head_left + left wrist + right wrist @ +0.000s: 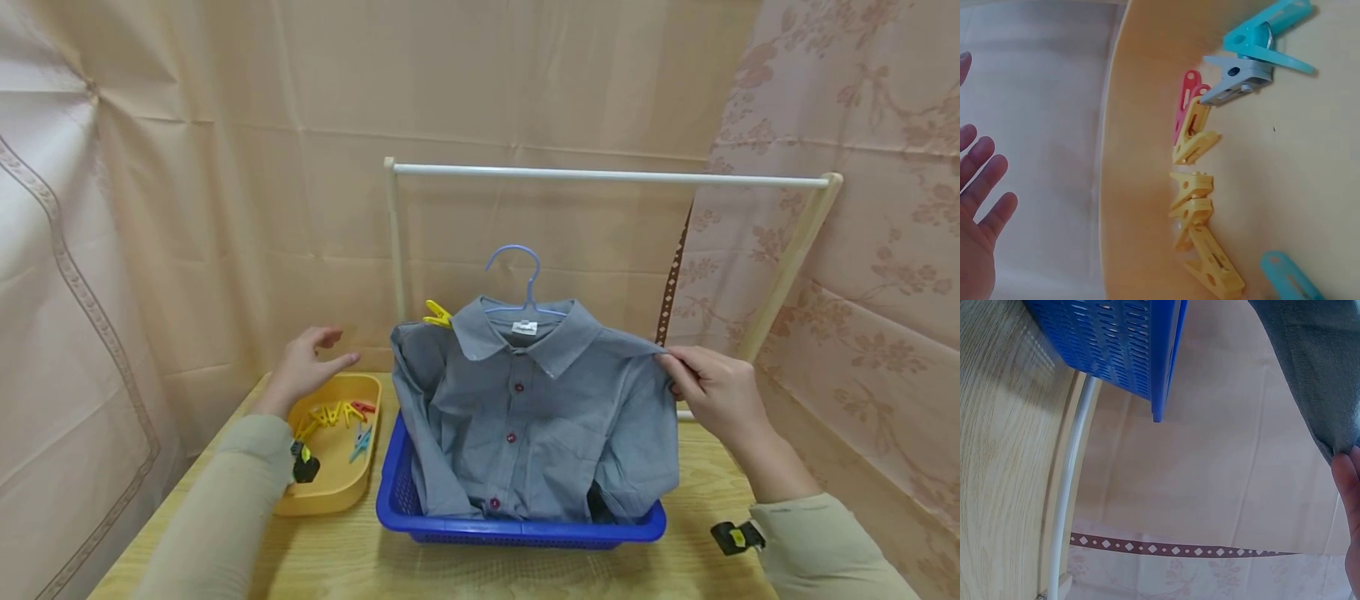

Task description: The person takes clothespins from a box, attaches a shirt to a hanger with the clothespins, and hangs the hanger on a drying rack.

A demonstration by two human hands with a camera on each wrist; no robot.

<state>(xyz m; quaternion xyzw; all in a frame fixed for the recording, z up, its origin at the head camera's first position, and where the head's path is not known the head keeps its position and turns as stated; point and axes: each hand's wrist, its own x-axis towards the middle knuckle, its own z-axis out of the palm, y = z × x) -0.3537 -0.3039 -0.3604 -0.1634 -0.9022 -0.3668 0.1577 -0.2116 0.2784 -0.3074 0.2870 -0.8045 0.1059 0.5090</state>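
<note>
A right hand (pixel 720 392) pinches a grey shirt (pixel 558 417) while the left hand (pixel 303 367) is free.
The right thumb and fingers grasp the fabric at the shirt's shoulder on that side; the left hand, fingers apart, holds nothing near the far edge of a yellow tray (pixel 337 498), where yellow, red, blue and grey clothespins (pixel 326 415) lie. The shirt is on a blue hanger (pixel 530 296), its hook rising above the collar, and its lower part sits in a blue basket (pixel 525 530); a yellow clothespin (pixel 438 315) is at the shoulder on the person's left. Tray and basket stand side by side on a wooden table (pixel 697 575), with a white-barred rack (pixel 615 175) behind the basket and curtains (pixel 525 83) beyond.
</note>
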